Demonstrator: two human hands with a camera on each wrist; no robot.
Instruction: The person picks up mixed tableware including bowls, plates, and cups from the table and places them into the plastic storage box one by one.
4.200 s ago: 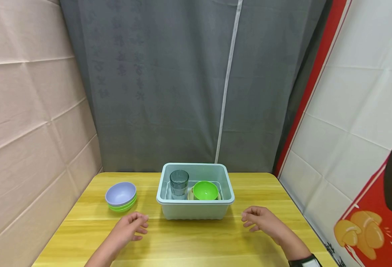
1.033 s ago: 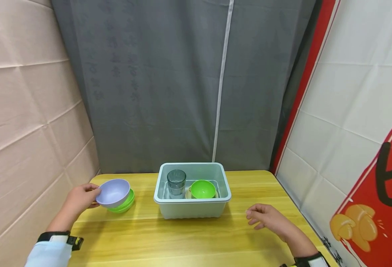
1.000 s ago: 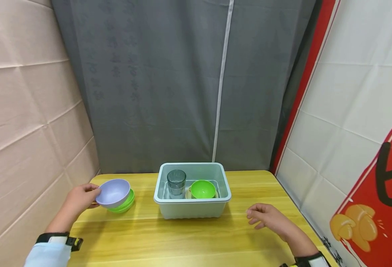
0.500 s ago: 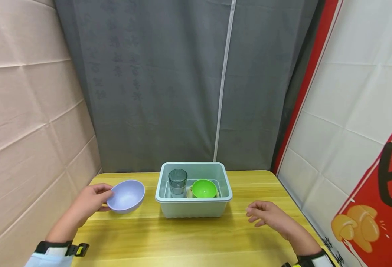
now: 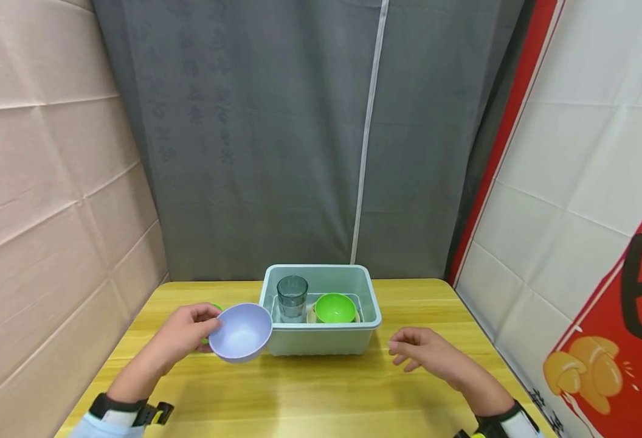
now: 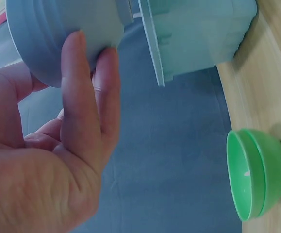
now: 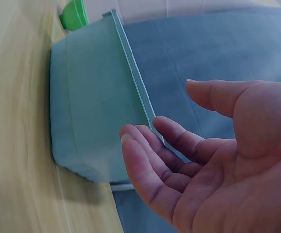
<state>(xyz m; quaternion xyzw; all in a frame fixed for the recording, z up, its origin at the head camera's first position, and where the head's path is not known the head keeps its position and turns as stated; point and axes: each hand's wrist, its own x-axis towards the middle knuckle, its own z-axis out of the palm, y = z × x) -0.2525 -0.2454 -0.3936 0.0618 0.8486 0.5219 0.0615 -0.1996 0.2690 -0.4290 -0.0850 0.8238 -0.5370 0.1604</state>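
Lavender round plastic bowl (image 5: 241,333): your left hand (image 5: 183,333) is pinching its rim, holding it just beside the pale-green rectangular plastic tub (image 5: 323,342). You're carrying it away from two nested green plastic bowls (image 6: 259,174), leaving them uncovered. Right hand (image 5: 426,353) is hovering empty, half-curled.

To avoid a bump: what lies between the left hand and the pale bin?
The lavender bowl, held by the left hand; in the head view it overlaps the near left corner of the pale bin. Contact isn't clear.
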